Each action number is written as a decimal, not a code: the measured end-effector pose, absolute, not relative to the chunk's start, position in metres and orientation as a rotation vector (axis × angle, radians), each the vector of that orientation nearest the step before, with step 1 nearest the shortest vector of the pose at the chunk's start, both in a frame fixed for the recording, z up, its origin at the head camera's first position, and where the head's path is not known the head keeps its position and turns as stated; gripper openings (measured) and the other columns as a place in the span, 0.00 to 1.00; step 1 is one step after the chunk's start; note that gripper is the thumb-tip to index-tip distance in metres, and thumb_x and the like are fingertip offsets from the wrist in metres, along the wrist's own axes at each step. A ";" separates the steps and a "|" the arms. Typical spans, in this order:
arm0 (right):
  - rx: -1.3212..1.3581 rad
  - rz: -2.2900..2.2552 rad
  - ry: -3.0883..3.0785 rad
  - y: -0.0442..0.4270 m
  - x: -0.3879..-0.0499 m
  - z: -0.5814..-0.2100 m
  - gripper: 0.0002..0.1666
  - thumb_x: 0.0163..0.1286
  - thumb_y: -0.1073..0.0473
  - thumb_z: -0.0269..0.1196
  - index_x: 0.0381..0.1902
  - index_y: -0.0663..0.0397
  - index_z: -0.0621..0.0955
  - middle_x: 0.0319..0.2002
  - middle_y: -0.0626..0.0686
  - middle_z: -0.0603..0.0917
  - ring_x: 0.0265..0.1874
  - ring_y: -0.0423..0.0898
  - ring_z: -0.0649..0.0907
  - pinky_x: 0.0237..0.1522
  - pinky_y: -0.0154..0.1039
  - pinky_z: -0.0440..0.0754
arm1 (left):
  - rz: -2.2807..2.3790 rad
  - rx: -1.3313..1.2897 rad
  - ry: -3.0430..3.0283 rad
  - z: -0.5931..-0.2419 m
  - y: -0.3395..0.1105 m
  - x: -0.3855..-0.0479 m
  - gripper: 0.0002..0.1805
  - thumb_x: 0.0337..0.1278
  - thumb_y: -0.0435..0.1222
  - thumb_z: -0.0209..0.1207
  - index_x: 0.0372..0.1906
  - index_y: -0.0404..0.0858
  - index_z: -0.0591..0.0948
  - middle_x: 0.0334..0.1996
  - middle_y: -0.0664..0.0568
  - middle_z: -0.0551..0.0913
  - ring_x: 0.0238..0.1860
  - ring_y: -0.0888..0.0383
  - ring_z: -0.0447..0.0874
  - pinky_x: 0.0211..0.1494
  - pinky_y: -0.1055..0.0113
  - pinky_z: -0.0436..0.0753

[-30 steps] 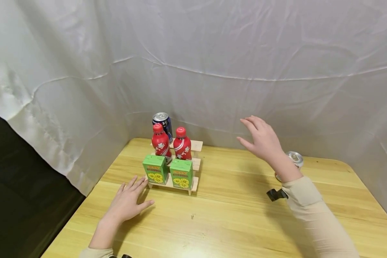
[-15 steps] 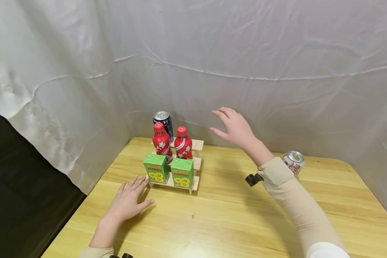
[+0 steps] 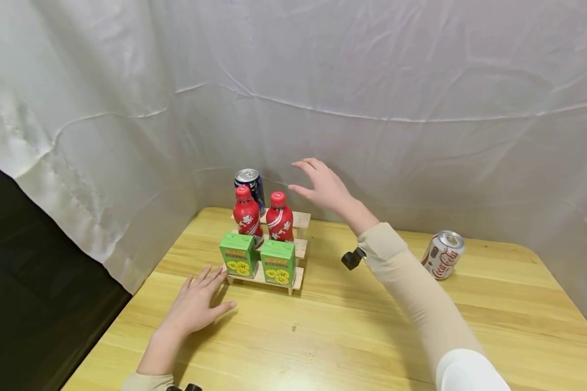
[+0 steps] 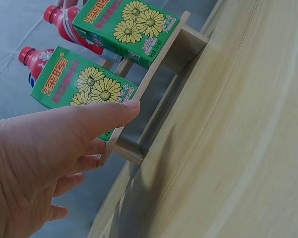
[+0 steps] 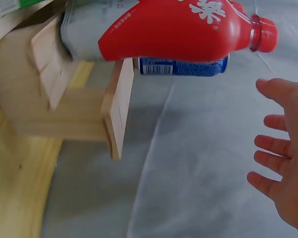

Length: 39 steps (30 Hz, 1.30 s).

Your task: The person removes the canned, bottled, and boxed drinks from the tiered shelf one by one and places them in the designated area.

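A small three-step wooden rack (image 3: 297, 271) stands at the table's back left. On its lowest step are two green drink cartons (image 3: 238, 255), on the middle step two red bottles (image 3: 279, 221), and on the top step a dark blue can (image 3: 256, 190). My left hand (image 3: 191, 304) lies with spread fingers beside the rack's front left corner, its fingertips at the step's end. Up at the right of the rack, my right hand (image 3: 323, 187) hovers with nothing in it, fingers extended and thumb apart; in the right wrist view a red bottle (image 5: 188, 29) is close by.
A white and red Coca-Cola can (image 3: 444, 255) stands tilted-looking on the wooden table (image 3: 352, 336) at the right, beyond my right forearm. Grey cloth (image 3: 396, 136) hangs behind the table, and a black cloth (image 3: 39, 282) lies at the left.
My right hand has moved left through the air from near the Coca-Cola can towards the rack, uncovering that can. My left hand has stayed in place.
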State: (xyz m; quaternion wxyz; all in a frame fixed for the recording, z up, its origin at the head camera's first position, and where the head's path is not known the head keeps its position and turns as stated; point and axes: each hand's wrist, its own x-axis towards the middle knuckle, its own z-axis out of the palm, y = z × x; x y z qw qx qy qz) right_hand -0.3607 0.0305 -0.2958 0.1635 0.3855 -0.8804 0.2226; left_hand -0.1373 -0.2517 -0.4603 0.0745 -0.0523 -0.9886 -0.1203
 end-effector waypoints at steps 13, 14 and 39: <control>1.272 0.797 -2.576 -0.012 -0.378 -0.309 0.39 0.67 0.39 0.62 0.69 0.51 0.69 0.68 0.54 0.71 0.69 0.50 0.69 0.73 0.47 0.66 | -0.360 -0.162 -2.965 -0.463 -0.247 -0.138 0.44 0.55 0.61 0.60 0.71 0.41 0.67 0.74 0.48 0.64 0.75 0.41 0.58 0.73 0.33 0.55; 1.276 0.811 -2.590 -0.013 -0.379 -0.309 0.39 0.67 0.39 0.61 0.70 0.50 0.68 0.68 0.53 0.70 0.69 0.49 0.68 0.73 0.47 0.66 | -0.358 -0.163 -2.963 -0.463 -0.247 -0.138 0.44 0.55 0.61 0.60 0.71 0.41 0.67 0.74 0.48 0.63 0.75 0.41 0.58 0.73 0.33 0.55; 1.468 0.572 -2.666 -0.039 -0.389 -0.310 0.48 0.66 0.44 0.64 0.77 0.44 0.56 0.72 0.53 0.65 0.72 0.50 0.65 0.75 0.46 0.63 | -0.387 -0.184 -2.957 -0.464 -0.236 -0.136 0.45 0.53 0.60 0.62 0.72 0.41 0.67 0.74 0.48 0.63 0.75 0.41 0.58 0.73 0.33 0.56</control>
